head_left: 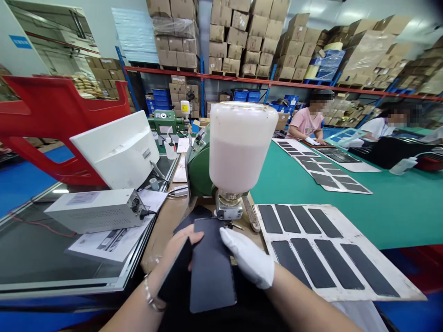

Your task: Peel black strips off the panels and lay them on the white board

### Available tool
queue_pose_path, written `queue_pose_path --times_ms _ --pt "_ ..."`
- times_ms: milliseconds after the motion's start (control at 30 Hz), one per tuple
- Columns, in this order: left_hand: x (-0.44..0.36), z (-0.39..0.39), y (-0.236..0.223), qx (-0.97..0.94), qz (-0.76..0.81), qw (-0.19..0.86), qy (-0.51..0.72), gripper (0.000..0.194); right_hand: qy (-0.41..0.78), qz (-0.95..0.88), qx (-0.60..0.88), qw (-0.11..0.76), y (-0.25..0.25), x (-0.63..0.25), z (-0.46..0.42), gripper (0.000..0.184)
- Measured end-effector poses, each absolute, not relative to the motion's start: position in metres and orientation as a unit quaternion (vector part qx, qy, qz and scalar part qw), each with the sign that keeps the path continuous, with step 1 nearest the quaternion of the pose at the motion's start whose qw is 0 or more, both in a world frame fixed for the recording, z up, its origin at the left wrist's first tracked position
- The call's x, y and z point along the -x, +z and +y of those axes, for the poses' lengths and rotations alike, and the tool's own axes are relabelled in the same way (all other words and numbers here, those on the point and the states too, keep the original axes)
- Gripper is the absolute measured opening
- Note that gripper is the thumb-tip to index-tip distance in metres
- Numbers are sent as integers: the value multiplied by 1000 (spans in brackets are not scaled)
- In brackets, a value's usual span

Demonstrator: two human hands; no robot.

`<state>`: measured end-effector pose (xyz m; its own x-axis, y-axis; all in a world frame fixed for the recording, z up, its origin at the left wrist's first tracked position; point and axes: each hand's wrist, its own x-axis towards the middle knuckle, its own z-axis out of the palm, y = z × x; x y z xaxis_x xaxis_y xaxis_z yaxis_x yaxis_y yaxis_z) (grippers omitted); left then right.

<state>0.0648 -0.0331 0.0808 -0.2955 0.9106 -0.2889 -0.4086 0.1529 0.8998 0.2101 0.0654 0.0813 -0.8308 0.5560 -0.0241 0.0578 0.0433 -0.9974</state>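
My bare left hand [185,237] grips a stack-like pair of thin dark pieces: its thumb lies on the left edge of a flat dark grey panel [212,272], and a second black panel [176,272] is tilted against the palm. My right hand [247,256], in a white glove, has its fingers together at the upper right edge of the grey panel; its thumb is hidden. The panel's far end is just below the metal head [229,211] of a green machine [200,168], under a large bottle [242,147] of pale liquid. Another dark panel [194,216] lies behind my left hand.
To the right, a white board [258,221] carries several dark panels in two rows on a green table [363,216]. More such boards lie farther back, near two people. At left are a white monitor [117,150], a grey power box [98,210] and a red chair [62,120].
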Motion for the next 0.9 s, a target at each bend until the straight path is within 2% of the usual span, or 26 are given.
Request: queue_pose_path --times_ms 167,367,433,567,700,800,900 --pt "-38 -71 79 -218 560 520 608 27 728 -658 144 123 88 -173 62 30" --pt "-52 -69 76 -361 555 550 508 21 634 -738 223 53 83 -187 74 21" --pt "-60 -62 71 -411 557 567 447 19 640 -718 262 84 77 -205 80 20" --pt "-72 -44 57 -450 541 598 384 11 672 -629 319 226 71 -250 93 22" --pt "-83 -11 54 -383 521 589 484 10 721 -582 290 240 67 -295 108 12" --pt "-94 15 58 -335 490 596 540 25 650 -646 304 262 59 -318 122 7" --pt "-101 26 61 -330 472 604 551 31 572 -703 298 299 51 -325 135 11"
